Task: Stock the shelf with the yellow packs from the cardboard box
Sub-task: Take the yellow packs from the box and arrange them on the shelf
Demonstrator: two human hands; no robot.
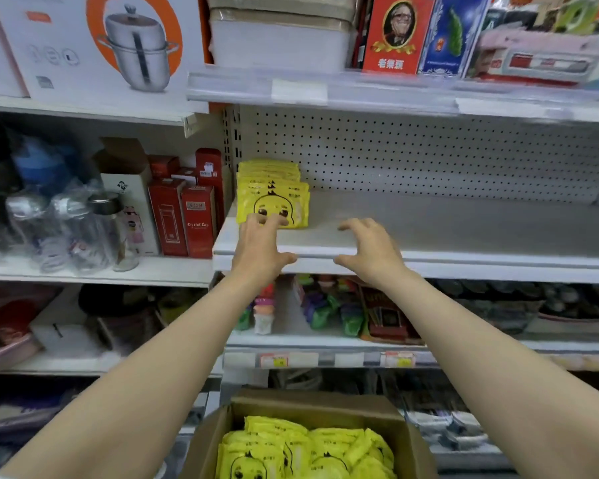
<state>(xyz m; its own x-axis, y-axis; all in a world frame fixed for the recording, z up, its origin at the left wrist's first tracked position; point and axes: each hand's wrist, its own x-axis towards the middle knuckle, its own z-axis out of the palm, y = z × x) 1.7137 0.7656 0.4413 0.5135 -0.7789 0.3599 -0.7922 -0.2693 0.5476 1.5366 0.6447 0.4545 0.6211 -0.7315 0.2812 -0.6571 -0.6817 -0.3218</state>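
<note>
A row of yellow packs (274, 198) with a cartoon face stands upright at the left end of the white shelf (464, 229). My left hand (260, 247) is just in front of the foremost pack, fingertips touching its lower edge, fingers spread and relaxed. My right hand (367, 250) hovers over the shelf's front edge a little to the right, fingers loosely curved, holding nothing. Below me, the open cardboard box (215, 430) holds several more yellow packs (308, 451) lying loose.
A pegboard back panel (429, 157) closes the shelf behind. Red boxes (184, 216) and bottles (66, 229) fill the bay to the left. The shelf above carries boxed goods (398, 32). Toys and packets (325, 309) sit on the shelf below.
</note>
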